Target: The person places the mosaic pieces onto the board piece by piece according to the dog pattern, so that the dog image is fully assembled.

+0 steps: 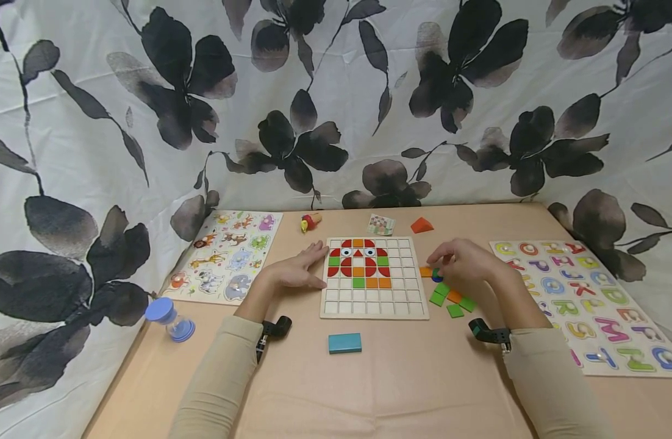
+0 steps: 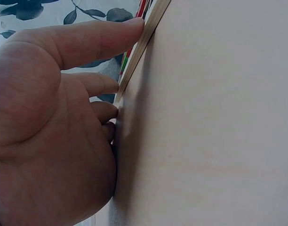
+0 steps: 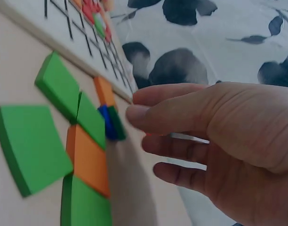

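A square wooden grid board (image 1: 374, 310) lies on the table, with red, green and orange tiles and two eye tiles (image 1: 347, 252) set in its upper left part. My left hand (image 1: 294, 268) rests at the board's left edge, thumb and fingertips touching it, as the left wrist view also shows. Beside the board's right edge, my right hand (image 1: 464, 262) hovers over loose tiles, fingers loosely bent. In the right wrist view no piece shows between thumb and fingers. Below it lie green tiles (image 3: 33, 146), orange tiles (image 3: 90, 160) and a blue-and-green piece (image 3: 113, 123).
An animal picture board (image 1: 226, 256) lies left and a letter board (image 1: 594, 305) right. Behind the grid board are a small red-and-yellow toy (image 1: 311, 222), a picture card (image 1: 381, 225) and an orange-red triangular block (image 1: 422, 225). A teal block (image 1: 344, 343) lies in front; a blue-capped sand timer (image 1: 171, 319) stands left.
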A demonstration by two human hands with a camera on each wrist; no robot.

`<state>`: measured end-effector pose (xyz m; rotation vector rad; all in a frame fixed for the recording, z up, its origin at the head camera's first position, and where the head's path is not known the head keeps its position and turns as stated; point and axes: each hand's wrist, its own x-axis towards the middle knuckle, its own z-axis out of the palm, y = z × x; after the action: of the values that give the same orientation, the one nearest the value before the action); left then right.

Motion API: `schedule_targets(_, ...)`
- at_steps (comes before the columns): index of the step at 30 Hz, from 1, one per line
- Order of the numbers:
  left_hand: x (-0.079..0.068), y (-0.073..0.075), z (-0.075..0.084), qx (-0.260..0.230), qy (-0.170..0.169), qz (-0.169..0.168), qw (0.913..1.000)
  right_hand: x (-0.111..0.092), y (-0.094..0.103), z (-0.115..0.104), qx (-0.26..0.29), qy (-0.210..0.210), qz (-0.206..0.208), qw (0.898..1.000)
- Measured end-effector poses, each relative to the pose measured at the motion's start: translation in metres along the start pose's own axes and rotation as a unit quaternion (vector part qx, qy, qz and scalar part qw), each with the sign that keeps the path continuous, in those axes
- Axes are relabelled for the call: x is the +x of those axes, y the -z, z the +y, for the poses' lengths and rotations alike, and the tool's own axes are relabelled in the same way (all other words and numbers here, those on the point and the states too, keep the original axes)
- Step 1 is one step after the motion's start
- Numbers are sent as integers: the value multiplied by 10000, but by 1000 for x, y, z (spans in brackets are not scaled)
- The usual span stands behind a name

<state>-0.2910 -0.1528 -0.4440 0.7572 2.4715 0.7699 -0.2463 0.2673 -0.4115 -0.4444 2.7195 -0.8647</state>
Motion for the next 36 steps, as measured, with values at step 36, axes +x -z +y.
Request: schedule_targets(36,0,2,1,76,-64,-9,10000,24,-43,-46,1128,688,-322,9907)
